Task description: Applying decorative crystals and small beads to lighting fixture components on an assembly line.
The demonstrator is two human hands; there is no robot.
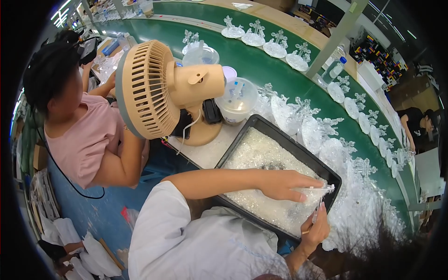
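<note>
A clear cross ornament (321, 191) with a round disc base is held over the far right end of a black tray (232, 148). My left hand (285, 184) reaches across the tray, and the base's edge lies between its thumb and fingers. From below, my right hand (316, 229) pinches the upright clear part of the same ornament; a ring is on one finger. Whitish, glittering granules (256, 154) fill the tray, with a darker patch near the middle. My fingers hide part of the ornament.
A beige fan (151, 88) stands left of the tray, beside a clear tub (237, 100). Many similar ornaments (312, 135) crowd the tray's right side. More ornaments (275, 44) line the green conveyor (280, 79). A bottle (333, 71) stands there. A co-worker in pink (88, 135) sits left.
</note>
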